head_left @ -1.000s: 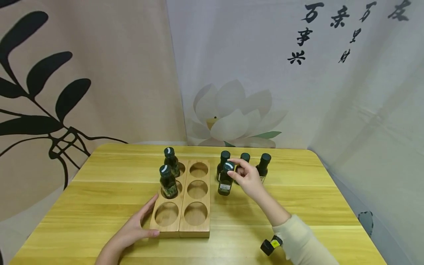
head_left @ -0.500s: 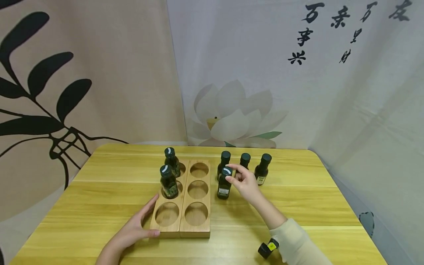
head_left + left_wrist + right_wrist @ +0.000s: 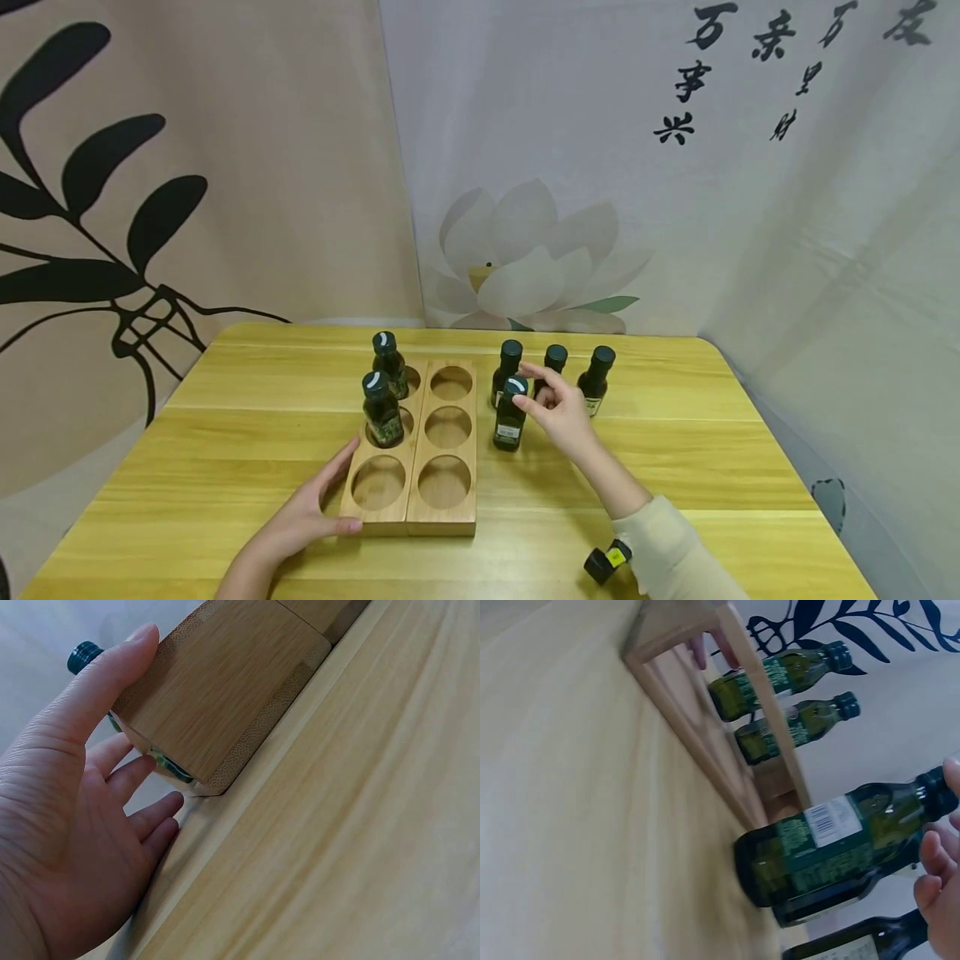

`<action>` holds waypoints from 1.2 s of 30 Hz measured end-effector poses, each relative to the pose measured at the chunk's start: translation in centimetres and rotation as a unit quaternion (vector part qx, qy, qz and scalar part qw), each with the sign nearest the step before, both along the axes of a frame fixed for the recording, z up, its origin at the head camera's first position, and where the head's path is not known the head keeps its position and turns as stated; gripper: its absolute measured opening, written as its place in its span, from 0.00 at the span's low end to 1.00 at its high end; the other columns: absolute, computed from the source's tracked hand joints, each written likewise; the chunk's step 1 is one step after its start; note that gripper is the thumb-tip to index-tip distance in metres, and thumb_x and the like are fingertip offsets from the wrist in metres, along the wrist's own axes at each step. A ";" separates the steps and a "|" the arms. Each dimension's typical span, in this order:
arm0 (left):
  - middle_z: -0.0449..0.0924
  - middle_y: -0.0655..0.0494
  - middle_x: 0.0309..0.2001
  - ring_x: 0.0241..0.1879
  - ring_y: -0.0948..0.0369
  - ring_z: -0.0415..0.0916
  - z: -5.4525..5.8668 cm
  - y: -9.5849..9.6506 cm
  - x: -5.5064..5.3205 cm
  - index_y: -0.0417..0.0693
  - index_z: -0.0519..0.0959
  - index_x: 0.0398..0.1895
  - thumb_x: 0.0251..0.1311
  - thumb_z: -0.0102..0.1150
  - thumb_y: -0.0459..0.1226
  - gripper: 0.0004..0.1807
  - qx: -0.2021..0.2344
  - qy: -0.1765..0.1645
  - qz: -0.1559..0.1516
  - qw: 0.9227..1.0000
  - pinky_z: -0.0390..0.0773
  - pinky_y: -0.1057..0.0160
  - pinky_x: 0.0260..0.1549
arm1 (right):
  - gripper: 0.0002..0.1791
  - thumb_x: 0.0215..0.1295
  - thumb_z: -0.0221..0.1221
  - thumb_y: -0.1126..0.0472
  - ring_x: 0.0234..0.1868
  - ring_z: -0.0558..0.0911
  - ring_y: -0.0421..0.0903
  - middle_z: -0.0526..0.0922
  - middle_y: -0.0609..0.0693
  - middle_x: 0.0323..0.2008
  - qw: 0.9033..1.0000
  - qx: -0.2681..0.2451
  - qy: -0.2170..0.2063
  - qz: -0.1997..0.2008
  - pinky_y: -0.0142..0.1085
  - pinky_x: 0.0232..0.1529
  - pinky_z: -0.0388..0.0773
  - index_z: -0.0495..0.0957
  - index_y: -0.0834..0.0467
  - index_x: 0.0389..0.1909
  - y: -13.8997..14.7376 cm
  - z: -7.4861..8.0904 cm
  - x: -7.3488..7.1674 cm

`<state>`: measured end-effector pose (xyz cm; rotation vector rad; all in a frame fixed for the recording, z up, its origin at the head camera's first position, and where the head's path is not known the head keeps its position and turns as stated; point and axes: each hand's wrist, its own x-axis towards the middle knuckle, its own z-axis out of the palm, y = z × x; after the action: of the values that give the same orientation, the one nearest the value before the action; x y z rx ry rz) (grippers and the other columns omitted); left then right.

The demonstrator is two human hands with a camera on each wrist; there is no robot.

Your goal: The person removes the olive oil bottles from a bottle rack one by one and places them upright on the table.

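Observation:
My right hand [image 3: 558, 414] pinches a small dark green glass bottle [image 3: 508, 427] by its cap, thumb and index finger on opposite sides. The bottle is upright, right of a wooden bottle rack [image 3: 442, 523]; whether its base touches the table I cannot tell. In the right wrist view, the held bottle [image 3: 832, 836] shows a green label with a white barcode patch. At the rack's near left corner, my left hand [image 3: 303, 517] lays its thumb against the front and extended fingers along the left side. Two similar bottles, a far one [image 3: 390, 367] and a middle one [image 3: 382, 412], stand in the rack's left row.
Behind my right hand stand three more dark bottles: a left one [image 3: 507, 367], a partly hidden middle one [image 3: 556, 358] and a right one [image 3: 595, 379]. A black strap device with a yellow patch [image 3: 617, 556] is at my right wrist. A printed curtain [image 3: 540, 150] hangs behind the table [image 3: 697, 450].
My right hand has moved the pinched bottle slightly nearer and lower, with little movement in the last half second. My left hand and the rack have stayed in place.

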<state>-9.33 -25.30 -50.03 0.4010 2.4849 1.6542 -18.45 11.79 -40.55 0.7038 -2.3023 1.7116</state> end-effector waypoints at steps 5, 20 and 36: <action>0.47 0.38 0.73 0.68 0.38 0.49 0.1 0.0 0.0 0.56 0.47 0.77 0.45 0.74 0.33 0.58 0.002 0.004 -0.004 1.000 0.49 0.40 0.61 | 0.23 0.57 0.64 0.73 0.17 0.67 0.45 0.80 0.61 0.46 0.998 -0.008 0.066 -0.021 0.31 0.16 0.64 0.74 0.71 0.55 -0.3 1.5 0.0; 0.47 0.41 0.73 0.68 0.44 0.50 0.1 -0.1 -0.1 0.59 0.47 0.77 0.45 0.74 0.34 0.58 0.005 -0.005 0.000 1.000 0.50 0.73 0.60 | 0.24 0.53 0.65 0.77 0.17 0.67 0.44 0.79 0.63 0.45 0.991 -0.043 0.117 0.045 0.33 0.17 0.62 0.75 0.71 0.53 -4.6 5.4 1.4; 0.47 0.43 0.74 0.69 0.42 0.48 0.3 -0.1 0.0 0.57 0.47 0.77 0.45 0.73 0.33 0.58 -0.006 0.000 -0.007 1.000 0.50 0.56 0.64 | 0.23 0.55 0.66 0.72 0.22 0.72 0.43 0.79 0.61 0.46 0.993 -0.041 0.063 0.092 0.31 0.20 0.67 0.76 0.68 0.54 -9.6 5.9 1.9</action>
<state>-9.30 -25.35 -49.75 0.4146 2.4850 1.6339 -16.55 2.20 -34.63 1.0041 -2.1272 1.7692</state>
